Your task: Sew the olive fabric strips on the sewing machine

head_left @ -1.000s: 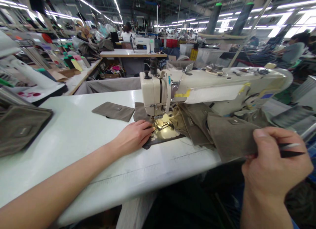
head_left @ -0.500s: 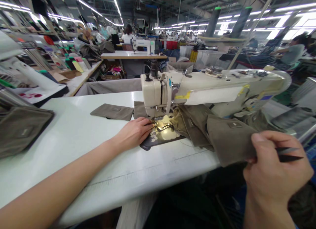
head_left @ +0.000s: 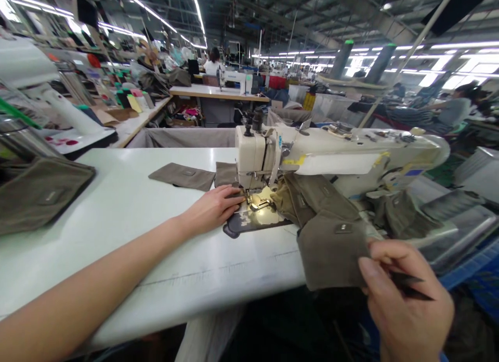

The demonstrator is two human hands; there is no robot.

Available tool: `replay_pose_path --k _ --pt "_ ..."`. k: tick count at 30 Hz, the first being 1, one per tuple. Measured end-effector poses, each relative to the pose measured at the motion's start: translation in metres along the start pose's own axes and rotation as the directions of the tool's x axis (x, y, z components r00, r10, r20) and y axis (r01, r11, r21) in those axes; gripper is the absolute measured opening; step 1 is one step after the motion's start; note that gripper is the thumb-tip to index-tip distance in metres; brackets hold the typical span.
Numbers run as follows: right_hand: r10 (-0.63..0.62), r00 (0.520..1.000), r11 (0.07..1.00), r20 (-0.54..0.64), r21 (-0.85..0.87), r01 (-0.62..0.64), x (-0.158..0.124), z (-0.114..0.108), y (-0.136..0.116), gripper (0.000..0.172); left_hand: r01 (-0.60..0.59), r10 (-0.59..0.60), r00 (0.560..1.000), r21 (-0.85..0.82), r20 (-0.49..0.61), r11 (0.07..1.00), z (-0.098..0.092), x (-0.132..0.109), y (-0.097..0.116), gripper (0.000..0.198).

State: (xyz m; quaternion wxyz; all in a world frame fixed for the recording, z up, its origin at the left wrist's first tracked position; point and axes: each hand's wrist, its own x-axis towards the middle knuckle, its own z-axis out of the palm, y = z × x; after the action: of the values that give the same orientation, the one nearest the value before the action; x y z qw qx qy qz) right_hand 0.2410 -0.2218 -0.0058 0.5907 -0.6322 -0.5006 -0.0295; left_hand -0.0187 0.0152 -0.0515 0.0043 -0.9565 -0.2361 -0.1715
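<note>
**Fabric piece in the right hand, left fingers close to the needle area**

I see through the head camera a gray-brown fabric piece (head_left: 331,253) with a small label, at the front edge of the white surface (head_left: 117,211), its lower part hanging over. My right hand (head_left: 409,294) pinches its side between thumb and fingers, and the same hand carries a dark pointed tool (head_left: 415,293). Behind this piece, more bunched fabric (head_left: 312,195) lies against the sewing machine (head_left: 335,141); I cannot tell if they are joined. If they are, a strong pull could drag the bunch or break a seam. The tool's tips point away from the cloth, but a turn of the wrist could make them catch it.

My left hand (head_left: 214,208) lies palm down, fingers extended beside the metal plate (head_left: 265,219). I cannot tell if its fingertips hold anything. They are very near the needle area, so running the machine could hurt them.

Farther left, another fabric piece (head_left: 183,176) lies flat.
</note>
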Motion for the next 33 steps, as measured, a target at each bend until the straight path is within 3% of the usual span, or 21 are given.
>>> replay_pose_path --k 3,8,11,13,14,16,18,19,21,23,26,30,32,33 --pt "-0.074 0.986 0.994 0.150 0.093 0.061 -0.001 0.001 -0.009 0.013 0.030 -0.030 1.000 -0.034 0.002 0.999 -0.001 -0.009 -0.007 0.041" --pt "-0.143 0.908 0.973 0.394 0.224 0.056 -0.003 -0.001 -0.020 0.014 0.153 -0.153 0.988 -0.003 -0.019 0.988 -0.015 -0.036 -0.012 0.046" --pt "-0.155 0.851 0.949 0.501 0.316 -0.013 -0.007 0.002 -0.030 0.015 0.257 -0.260 0.962 -0.040 -0.085 0.965 -0.034 -0.049 0.011 0.043" --pt "-0.174 0.791 0.945 0.587 0.326 -0.034 -0.011 0.004 -0.037 0.015 0.295 -0.328 0.943 -0.304 -0.062 0.906 -0.046 -0.050 0.040 0.039" --pt "-0.188 0.751 0.946 0.633 0.321 -0.034 -0.012 0.004 -0.041 0.013 0.297 -0.340 0.940 -0.509 0.009 0.808 -0.050 -0.049 0.055 0.038" --pt "-0.226 0.676 0.947 0.701 0.321 -0.016 -0.014 0.003 -0.046 0.011 0.327 -0.204 0.944 -0.825 0.260 0.461 -0.054 -0.045 0.083 0.044" --pt "-0.241 0.647 0.951 0.723 0.309 0.010 -0.013 0.000 -0.048 0.011 0.418 -0.002 0.907 -0.900 0.420 0.122 -0.052 -0.041 0.100 0.054" --pt "-0.231 0.648 0.957 0.726 0.289 0.017 -0.012 -0.001 -0.046 0.011 0.475 0.061 0.878 -0.880 0.474 0.006 -0.049 -0.040 0.104 0.054" --pt "-0.156 0.677 0.978 0.719 0.210 0.002 -0.008 -0.001 -0.039 0.016 0.565 0.055 0.824 -0.813 0.564 -0.138 -0.043 -0.040 0.106 0.045" --pt "-0.023 0.721 0.995 0.693 0.083 -0.048 -0.004 0.002 -0.024 0.021 0.582 -0.080 0.788 -0.781 0.610 -0.226 -0.038 -0.040 0.099 0.037" --pt "0.195 0.776 0.980 0.600 -0.088 -0.178 -0.003 0.013 0.002 0.027 0.530 -0.296 0.747 -0.802 0.595 -0.276 -0.040 -0.038 0.080 0.034" --pt "0.305 0.725 0.938 0.617 -0.064 -0.340 -0.019 0.033 0.021 0.033 0.561 -0.370 0.702 -0.793 0.608 -0.238 -0.050 -0.029 0.047 0.032" --pt "0.290 0.697 0.930 0.655 -0.020 -0.368 -0.035 0.044 0.019 0.032 0.618 -0.371 0.696 -0.776 0.615 -0.129 -0.050 -0.020 0.033 0.030" --pt "0.286 0.700 0.929 0.654 -0.008 -0.371 -0.043 0.050 0.016 0.032 0.644 -0.401 0.698 -0.765 0.594 -0.012 -0.047 -0.015 0.027 0.028"
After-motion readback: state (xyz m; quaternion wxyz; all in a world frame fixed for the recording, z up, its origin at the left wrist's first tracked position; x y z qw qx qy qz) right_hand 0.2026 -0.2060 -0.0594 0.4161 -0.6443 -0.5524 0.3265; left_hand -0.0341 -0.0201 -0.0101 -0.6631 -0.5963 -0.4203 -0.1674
